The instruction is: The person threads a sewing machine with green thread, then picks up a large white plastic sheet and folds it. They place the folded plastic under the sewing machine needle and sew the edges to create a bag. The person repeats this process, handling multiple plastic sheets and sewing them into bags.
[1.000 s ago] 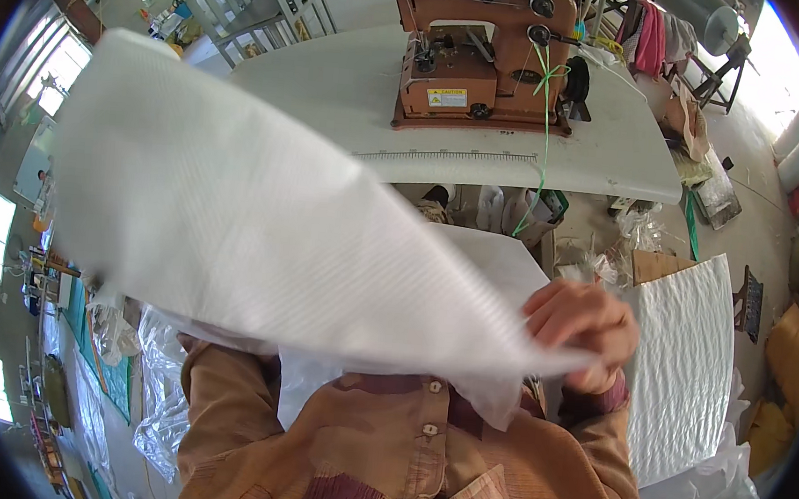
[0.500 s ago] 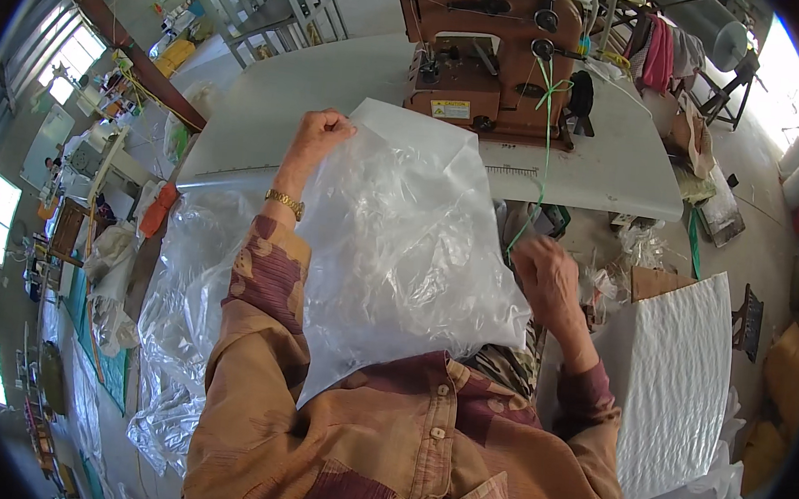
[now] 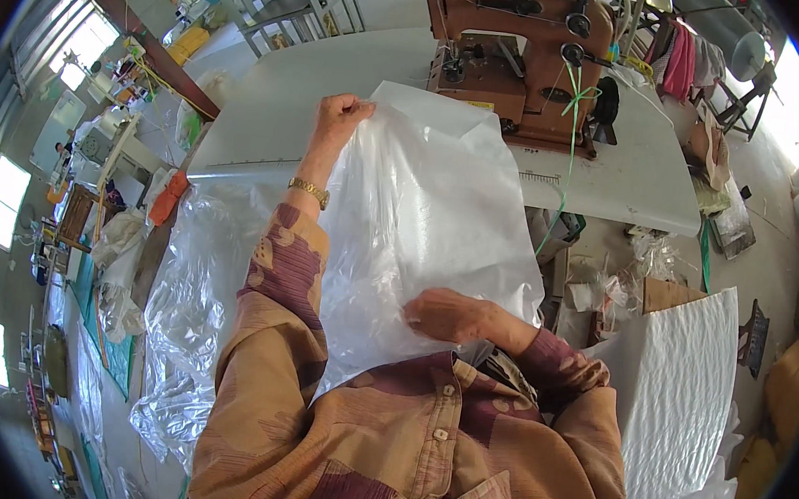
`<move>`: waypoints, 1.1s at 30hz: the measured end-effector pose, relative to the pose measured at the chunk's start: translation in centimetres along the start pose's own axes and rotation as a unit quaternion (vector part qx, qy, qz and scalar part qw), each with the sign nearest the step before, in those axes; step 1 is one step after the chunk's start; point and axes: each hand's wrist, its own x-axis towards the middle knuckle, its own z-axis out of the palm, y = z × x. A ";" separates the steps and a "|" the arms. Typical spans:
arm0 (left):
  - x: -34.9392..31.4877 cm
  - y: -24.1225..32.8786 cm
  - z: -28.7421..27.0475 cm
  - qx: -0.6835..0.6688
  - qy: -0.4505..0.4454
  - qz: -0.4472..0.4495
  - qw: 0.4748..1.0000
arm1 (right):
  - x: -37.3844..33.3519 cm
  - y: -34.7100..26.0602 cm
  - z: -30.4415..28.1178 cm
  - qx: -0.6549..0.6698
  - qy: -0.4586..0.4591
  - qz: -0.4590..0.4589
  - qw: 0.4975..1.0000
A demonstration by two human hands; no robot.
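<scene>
Lying at left of frame: clear film (image 3: 189, 327). Left grip (image 3: 339, 118), upper centre, pinched together on the top-left corner of the white sheet (image 3: 455, 202). Sheet sits mid-frame, far end over the tabletop (image 3: 310, 74). Right grip (image 3: 448, 316), centre, against the sheet's lower part; can't tell if clamped. Machine (image 3: 517, 71) upper right of centre, white stack (image 3: 679, 393) lower right.

A brown metal sewing machine (image 3: 539, 80) obstructs the far part of the smooth, pale grey surface (image 3: 310, 78). A thin green cord (image 3: 571, 160) hangs across the surface's near edge. Passage is available left of the machine, beyond the left hand (image 3: 339, 115). A rippled white sheet (image 3: 683, 398) blocks the near right.
</scene>
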 end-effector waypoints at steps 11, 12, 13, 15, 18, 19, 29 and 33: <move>-0.6 -0.3 0.4 -0.048 0.016 0.002 0.999 | 1.5 7.9 -12.4 -0.291 0.573 0.121 0.756; -0.6 -0.3 0.6 -0.051 0.015 0.004 0.999 | 1.8 8.5 -12.7 -0.315 0.555 0.109 0.762; -0.6 -0.4 0.6 -0.055 0.014 0.005 0.998 | 2.1 9.1 -13.1 -0.338 0.536 0.097 0.768; -0.6 -0.5 0.3 0.004 0.015 0.013 1.000 | 2.6 9.8 -14.4 -0.229 0.507 0.144 0.818; -1.2 0.8 0.1 0.143 0.119 0.206 0.961 | 3.5 11.1 -16.1 -0.084 0.557 0.115 0.818; -1.6 1.8 -0.2 0.161 0.138 0.253 0.944 | 3.1 9.6 -17.5 -0.004 0.522 0.166 0.837; -9.1 15.7 -1.7 -0.513 -0.213 0.147 0.818 | 2.6 9.4 -20.3 0.258 0.492 0.173 0.813; -7.0 15.1 0.3 -0.229 -0.160 0.044 0.959 | 2.0 7.2 -19.8 0.357 0.383 0.090 0.847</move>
